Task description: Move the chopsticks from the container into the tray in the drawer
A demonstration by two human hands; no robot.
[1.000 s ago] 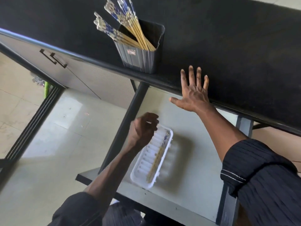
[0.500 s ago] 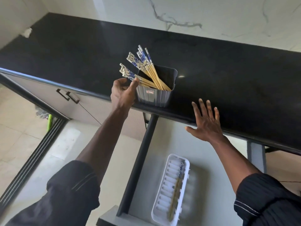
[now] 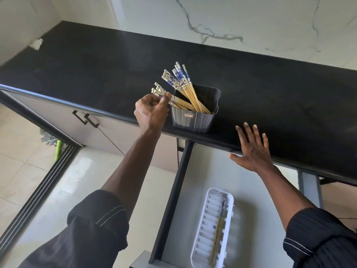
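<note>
Barely started: my left hand [image 3: 152, 111] fingers pinch chopsticks [image 3: 181, 88] in the container [image 3: 193, 118]; right hand [image 3: 253, 149] splayed; tray [image 3: 202, 238] holds few.

Bare counter [image 3: 96, 70] surrounds the container [image 3: 195, 118]; open drawer [image 3: 249, 182] below.

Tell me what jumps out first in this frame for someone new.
The fan of blue-and-white-topped chopsticks sticking out of the grey container at the black countertop's front edge, with the left hand pinching a lower bunch. Next, the white slotted tray in the open drawer below, already holding chopsticks. The right hand rests flat on the counter edge.
</note>
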